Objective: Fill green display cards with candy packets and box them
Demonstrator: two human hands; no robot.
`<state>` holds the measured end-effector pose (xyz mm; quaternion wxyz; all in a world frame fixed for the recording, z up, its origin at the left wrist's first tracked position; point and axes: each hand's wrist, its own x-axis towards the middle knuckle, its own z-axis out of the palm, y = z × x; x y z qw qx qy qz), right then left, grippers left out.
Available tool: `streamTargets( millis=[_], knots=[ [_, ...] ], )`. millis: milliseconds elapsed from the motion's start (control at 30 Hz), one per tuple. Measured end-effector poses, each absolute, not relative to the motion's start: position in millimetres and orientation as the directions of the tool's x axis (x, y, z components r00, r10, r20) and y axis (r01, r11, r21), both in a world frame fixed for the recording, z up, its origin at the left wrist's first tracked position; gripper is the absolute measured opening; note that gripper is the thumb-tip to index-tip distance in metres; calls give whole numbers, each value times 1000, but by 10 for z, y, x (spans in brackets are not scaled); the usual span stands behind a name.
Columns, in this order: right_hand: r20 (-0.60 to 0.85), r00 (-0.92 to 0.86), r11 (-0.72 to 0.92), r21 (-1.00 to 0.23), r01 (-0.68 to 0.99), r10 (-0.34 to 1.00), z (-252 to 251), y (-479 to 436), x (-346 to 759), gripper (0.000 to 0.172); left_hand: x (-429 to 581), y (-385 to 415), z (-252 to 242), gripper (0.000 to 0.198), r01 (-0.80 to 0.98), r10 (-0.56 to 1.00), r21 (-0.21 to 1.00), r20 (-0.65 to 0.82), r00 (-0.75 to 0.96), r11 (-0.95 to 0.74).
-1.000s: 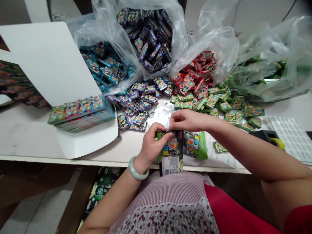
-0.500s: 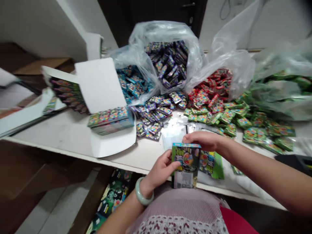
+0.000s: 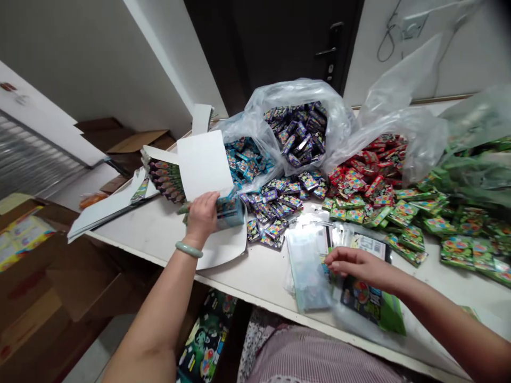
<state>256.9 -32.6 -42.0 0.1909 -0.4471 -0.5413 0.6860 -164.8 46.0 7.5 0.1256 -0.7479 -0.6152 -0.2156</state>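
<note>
Left hand [image 3: 202, 217] at 9 o'clock, curled round stack of teal-edged printed boxes [image 3: 231, 214] beside upright white carton flap [image 3: 204, 165]. Right hand [image 3: 357, 266] at 4 o'clock, fingers loosely spread, over clear plastic sleeve [image 3: 307, 268] and green-edged packet [image 3: 369, 300]. Stack in hand calls for steady grip.

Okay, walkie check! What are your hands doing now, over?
Left hand on box stack, white flap behind it. Right hand at clear bag.
</note>
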Motion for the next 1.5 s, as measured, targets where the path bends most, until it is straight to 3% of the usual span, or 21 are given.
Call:
streamTargets(
  millis=[167, 267, 367, 433, 533, 600, 667, 767, 933, 1033, 1167, 1300, 1400, 1500],
  knots=[
    [-486, -490, -397, -874, 280, 724, -501, -457, 2760, 39, -1733, 439, -237, 42, 975, 906, 87, 394, 156, -206],
    [-394, -457, -273, -911, 310, 797, -492, -465, 2966, 34, -1682, 431, -253, 42, 964, 902, 134, 401, 161, -231],
    [-303, -381, -132, -901, 414, 873, -486, -440, 3077, 27, -1312, 357, -324, 44, 923, 870, 295, 487, 78, -248],
    [-255, -342, -49, -859, 510, 905, -494, -411, 3043, 22, -883, 185, -424, 39, 859, 911, 430, 402, 94, -278],
    [-165, -414, 157, -753, 639, 895, -500, -364, 2834, 18, -219, -166, -619, 28, 814, 948, 489, 205, 242, -314],
    [-132, -504, 312, -646, 696, 853, -496, -349, 2656, 20, 79, -331, -743, 30, 785, 991, 612, -19, 134, -95],
    [-142, -574, 418, -549, 723, 806, -497, -353, 2514, 24, 217, -391, -840, 32, 717, 988, 692, -149, 34, 80],
    [-160, -622, 481, -498, 721, 766, -522, -369, 2432, 26, 220, -358, -932, 30, 621, 983, 768, -185, -20, 157],
    [-126, -611, 451, -563, 693, 781, -578, -373, 2499, 21, 148, -303, -901, 33, 391, 968, 893, -252, 24, 223],
    [-29, -545, 370, -704, 606, 838, -577, -383, 2492, 21, 169, -325, -736, 35, 272, 972, 938, -233, 39, 214],
    [69, -367, 232, -876, 422, 928, -563, -388, 2373, 36, 188, -365, -471, 31, 204, 988, 968, -153, 17, 146],
    [-1, -197, 36, -982, 183, 980, -585, -339, 2280, 58, 145, -377, -375, 28, 63, 987, 986, -158, 37, 155],
    [-122, -288, -175, -971, -165, 950, -590, -256, 2268, 59, 150, -346, -397, 27, -110, 969, 965, -231, 93, 240],
    [-80, -309, -182, -932, -315, 948, -561, -128, 2236, 57, 262, -313, -430, 26, -407, 896, 801, -358, 264, 440]
  ],
)
